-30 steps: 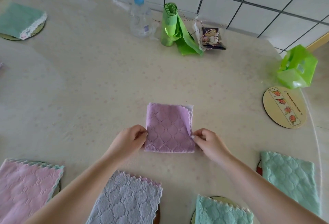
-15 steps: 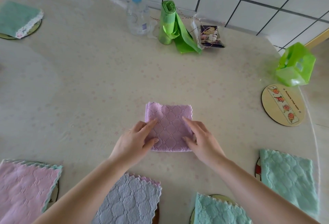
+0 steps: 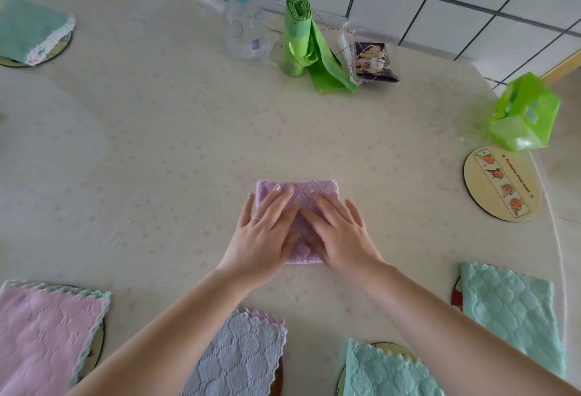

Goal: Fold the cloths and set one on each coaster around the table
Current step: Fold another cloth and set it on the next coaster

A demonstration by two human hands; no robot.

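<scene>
Desk (image 3: pixel 157 144) carries five covered coasters near its rim; bare coaster (image 3: pixel 502 184) at right likely waits for this one. Folded lilac cloth (image 3: pixel 301 189) lies mid-desk. Left hand (image 3: pixel 263 232) and right hand (image 3: pixel 341 232) press flat on it, fingers straight, probably setting the crease.

Six folded cloths (image 3: pixel 298 190); six coasters (image 3: pixel 501 184), one bare; one pump bottle (image 3: pixel 241 27); two hands (image 3: pixel 264 232).

head view, looking down, near table (image 3: pixel 157 144)
</scene>
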